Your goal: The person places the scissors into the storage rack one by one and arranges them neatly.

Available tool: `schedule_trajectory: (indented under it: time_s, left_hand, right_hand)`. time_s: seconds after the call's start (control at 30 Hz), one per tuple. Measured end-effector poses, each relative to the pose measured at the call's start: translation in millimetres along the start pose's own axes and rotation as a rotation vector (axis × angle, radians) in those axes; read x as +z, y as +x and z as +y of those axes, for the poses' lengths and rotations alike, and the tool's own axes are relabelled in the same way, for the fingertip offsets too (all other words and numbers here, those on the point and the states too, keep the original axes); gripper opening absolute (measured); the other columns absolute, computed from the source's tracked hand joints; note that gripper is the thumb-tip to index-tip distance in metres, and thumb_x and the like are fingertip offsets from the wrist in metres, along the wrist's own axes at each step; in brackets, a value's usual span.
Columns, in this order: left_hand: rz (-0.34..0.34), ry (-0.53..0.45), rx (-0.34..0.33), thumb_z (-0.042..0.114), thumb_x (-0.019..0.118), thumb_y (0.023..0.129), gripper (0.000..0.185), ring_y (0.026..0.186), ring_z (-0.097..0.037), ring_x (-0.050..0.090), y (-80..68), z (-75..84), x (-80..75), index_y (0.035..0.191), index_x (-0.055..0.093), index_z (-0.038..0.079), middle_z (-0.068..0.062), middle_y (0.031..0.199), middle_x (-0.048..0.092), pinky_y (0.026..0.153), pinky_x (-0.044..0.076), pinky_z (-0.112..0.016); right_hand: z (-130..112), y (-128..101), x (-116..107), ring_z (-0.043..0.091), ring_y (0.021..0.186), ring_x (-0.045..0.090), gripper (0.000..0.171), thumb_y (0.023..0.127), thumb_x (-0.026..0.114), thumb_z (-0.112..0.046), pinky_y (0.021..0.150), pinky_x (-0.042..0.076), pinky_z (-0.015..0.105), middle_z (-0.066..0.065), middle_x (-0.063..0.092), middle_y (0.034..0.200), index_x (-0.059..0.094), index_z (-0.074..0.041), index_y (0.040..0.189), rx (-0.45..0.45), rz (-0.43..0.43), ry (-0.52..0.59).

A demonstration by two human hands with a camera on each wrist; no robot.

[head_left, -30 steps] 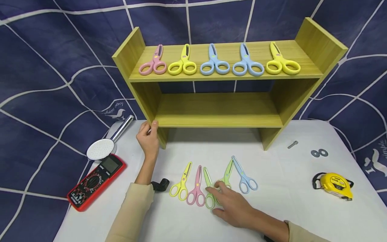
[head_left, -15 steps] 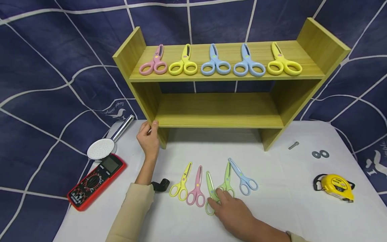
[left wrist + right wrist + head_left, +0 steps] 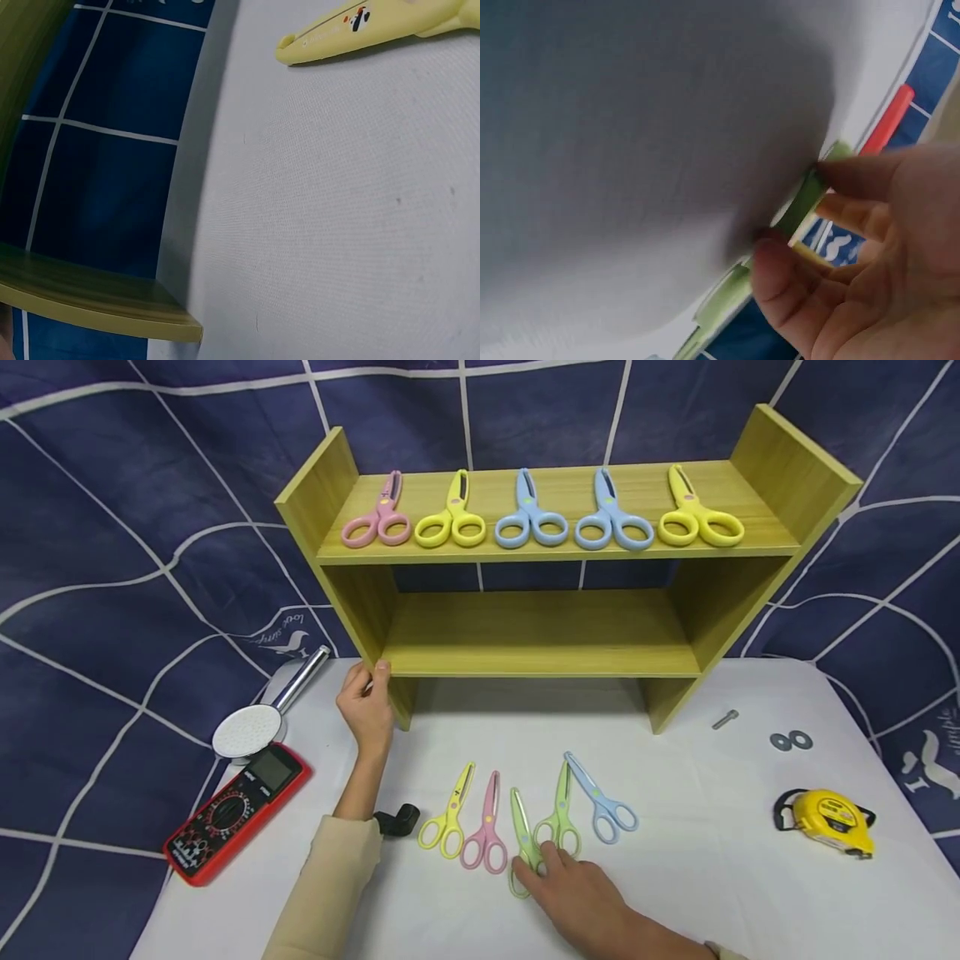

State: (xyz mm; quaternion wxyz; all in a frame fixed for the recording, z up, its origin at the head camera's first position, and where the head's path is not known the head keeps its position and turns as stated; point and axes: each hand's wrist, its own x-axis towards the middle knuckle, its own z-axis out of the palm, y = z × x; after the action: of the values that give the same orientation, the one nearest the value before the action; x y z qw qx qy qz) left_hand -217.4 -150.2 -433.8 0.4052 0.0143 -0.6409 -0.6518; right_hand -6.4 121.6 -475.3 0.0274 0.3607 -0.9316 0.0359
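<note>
A desk (image 3: 697, 868) under a white cover carries a yellow-green wooden shelf (image 3: 795, 468). On the shelf's top board lie five scissors in a row: pink (image 3: 377, 518), yellow (image 3: 452, 517), blue (image 3: 529, 515), blue (image 3: 612, 517), yellow (image 3: 697, 515). Its middle board bears nothing.

In front of the shelf, on the desk, lie yellow scissors (image 3: 447, 817), pink scissors (image 3: 486, 837), two green scissors (image 3: 521, 822) (image 3: 561, 814) and blue scissors (image 3: 602, 800). Left of the shelf are a shower head (image 3: 262, 714), a red multimeter (image 3: 236, 810) and a small black part (image 3: 397, 819). Right of the shelf are a bolt (image 3: 725, 719), two washers (image 3: 791, 741) and a yellow tape measure (image 3: 828, 821).
</note>
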Motion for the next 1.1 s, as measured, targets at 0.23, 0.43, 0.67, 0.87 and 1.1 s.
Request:
schedule_trajectory:
  time_s: [0.23, 0.43, 0.67, 0.87, 1.1]
  left_hand:
    - [-0.013, -0.005, -0.009, -0.001, 0.065, 0.087, 0.019, 0.082, -0.008, 0.059, -3.8, 22.5, 4.5, 0.094, 0.07, -0.018, 0.001, 0.088, 0.067, 0.068, 0.053, -0.016]
    - [-0.011, 0.008, -0.002, -0.001, 0.064, 0.087, 0.018, 0.084, -0.007, 0.059, -4.3, 26.5, 4.8, 0.095, 0.071, -0.017, 0.005, 0.089, 0.066, 0.069, 0.053, -0.016]
    - [-0.003, 0.0, 0.021, -0.002, 0.064, 0.087, 0.018, 0.082, -0.006, 0.059, -2.5, 25.0, 4.2, 0.093, 0.07, -0.017, 0.007, 0.087, 0.065, 0.068, 0.053, -0.015]
    - [-0.016, 0.007, 0.006, -0.002, 0.064, 0.087, 0.018, 0.083, -0.007, 0.059, -3.8, 26.0, 4.4, 0.096, 0.07, -0.017, 0.007, 0.089, 0.065, 0.069, 0.053, -0.016]
    - [-0.002, 0.0, 0.01, -0.001, 0.064, 0.086, 0.019, 0.084, -0.007, 0.059, -5.5, 28.1, 4.5, 0.097, 0.071, -0.016, 0.005, 0.089, 0.066, 0.07, 0.053, -0.015]
  right_hand:
    - [10, 0, 3, 0.005, 0.054, 0.034, 0.044, 0.072, 0.071, -0.019, 0.043, 0.029, 0.02, -0.004, 0.045, 0.074, 0.066, -0.018, 0.116, -0.053, 0.052, 0.226]
    - [15, 6, -5, -0.001, 0.056, 0.029, 0.044, 0.073, 0.074, -0.022, 0.046, 0.025, 0.013, -0.012, 0.039, 0.072, 0.066, -0.018, 0.116, -0.074, 0.148, 0.305]
    - [25, 44, -46, -0.002, 0.057, 0.034, 0.045, 0.073, 0.072, -0.016, 0.046, 0.03, 0.009, -0.009, 0.047, 0.076, 0.067, -0.014, 0.118, -0.1, 0.5, 0.365]
    - [39, 76, -83, 0.004, 0.056, 0.039, 0.039, 0.076, 0.065, -0.01, 0.046, 0.035, 0.016, -0.003, 0.056, 0.078, 0.07, -0.009, 0.114, -0.002, 0.631, 0.412]
    - [44, 97, -87, 0.009, 0.055, 0.052, 0.025, 0.079, 0.06, -0.008, 0.048, 0.046, 0.021, 0.002, 0.064, 0.074, 0.076, -0.004, 0.097, 0.048, 0.689, 0.379]
